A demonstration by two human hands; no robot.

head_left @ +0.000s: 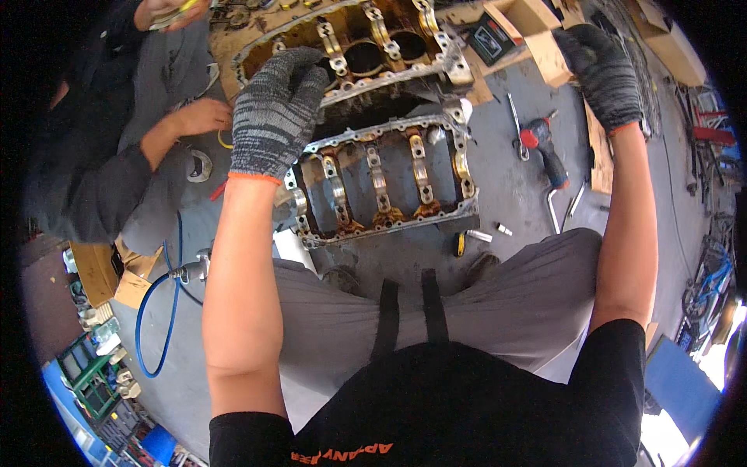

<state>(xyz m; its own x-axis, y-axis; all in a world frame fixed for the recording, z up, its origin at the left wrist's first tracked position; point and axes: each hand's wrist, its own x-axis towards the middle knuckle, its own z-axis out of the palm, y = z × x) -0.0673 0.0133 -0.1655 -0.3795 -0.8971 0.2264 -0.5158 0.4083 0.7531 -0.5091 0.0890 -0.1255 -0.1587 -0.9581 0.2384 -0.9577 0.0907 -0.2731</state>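
Observation:
My left hand (278, 109), in a grey and black knit glove with an orange cuff, is over the left part of an engine block (354, 58). Its fingers curl downward, and whatever they hold, if anything, is hidden. Nearer to me lies a ladder-shaped metal bearing frame (379, 179) with several cross-bridges and oily brown stains. Off to the right, my right hand (603, 74), gloved alike, has its bent fingers closed at the flap of an open cardboard box (547, 54). A dark printed package (490, 40) sits beside that box.
A red and black power tool (543, 148) lies on the grey floor, with a wrench (515, 128) to its left. Small sockets (504, 229) lie near my feet. At left, another person's hand (204, 117) is near the block. A blue air hose (144, 327) loops on the floor.

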